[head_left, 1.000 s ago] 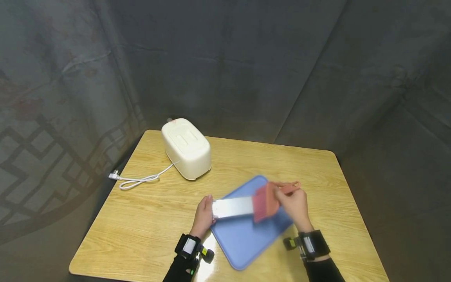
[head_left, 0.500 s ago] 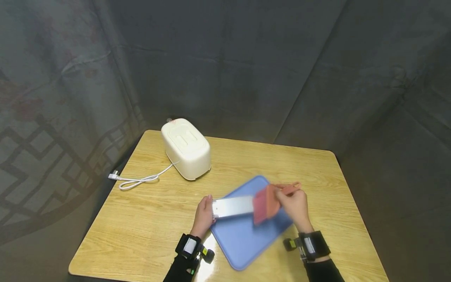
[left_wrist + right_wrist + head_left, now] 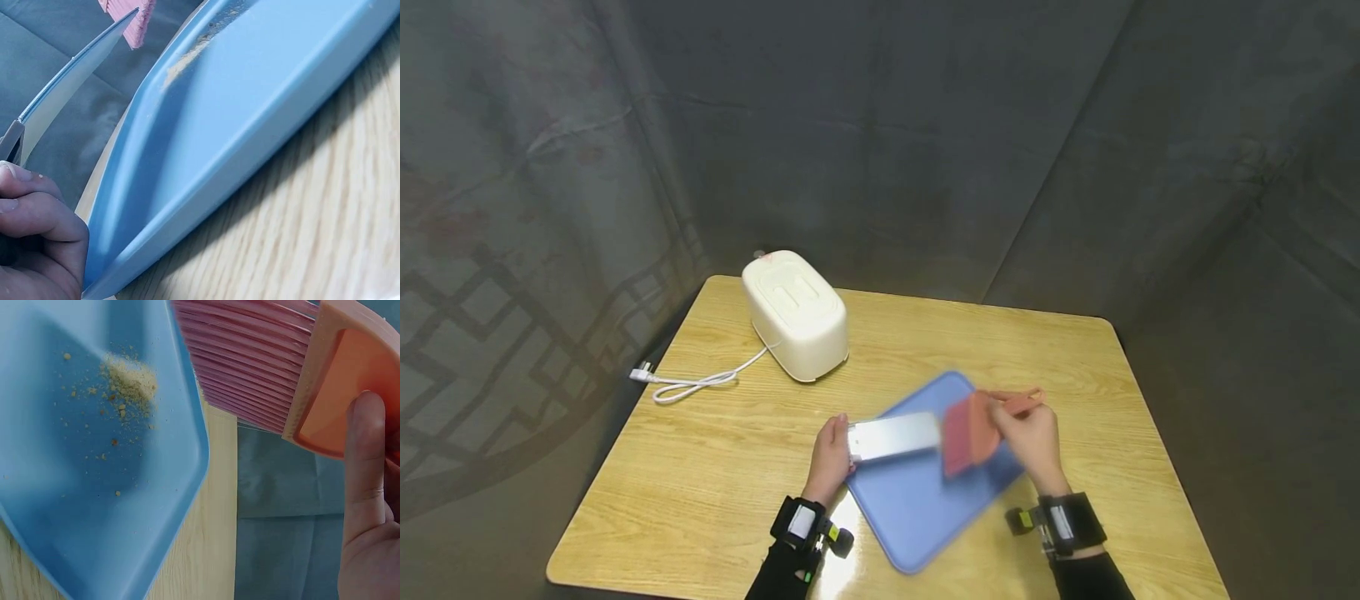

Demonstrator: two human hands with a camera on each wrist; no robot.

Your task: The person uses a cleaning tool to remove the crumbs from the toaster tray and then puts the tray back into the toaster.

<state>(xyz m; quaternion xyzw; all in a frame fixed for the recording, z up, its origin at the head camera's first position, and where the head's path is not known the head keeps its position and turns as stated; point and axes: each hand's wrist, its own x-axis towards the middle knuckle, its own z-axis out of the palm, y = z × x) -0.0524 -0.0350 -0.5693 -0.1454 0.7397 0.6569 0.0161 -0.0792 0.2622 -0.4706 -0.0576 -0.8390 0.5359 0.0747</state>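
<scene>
My left hand (image 3: 830, 461) grips one end of a thin, flat metal crumb tray (image 3: 895, 436), which is held above the blue plastic tray (image 3: 917, 517). In the left wrist view the fingers curl at the crumb tray's grey end. My right hand (image 3: 1032, 440) pinches an orange brush (image 3: 982, 427) with pink bristles (image 3: 250, 356); the thumb lies on its orange body. The bristles are at the crumb tray's far end, and touching cannot be told. Tan crumbs (image 3: 131, 384) lie scattered in the blue tray below.
A cream toaster (image 3: 796, 317) stands upside down or covered, which I cannot tell, at the back left of the wooden table (image 3: 700, 483). Its white cord (image 3: 700, 383) lies looped, with the plug (image 3: 642, 375) at the left edge. Grey cloth (image 3: 880, 150) hangs behind.
The brush has shifted slightly right, from overlapping the crumb tray's far end to just at or past it. The left hand and crumb tray have hardly moved.
</scene>
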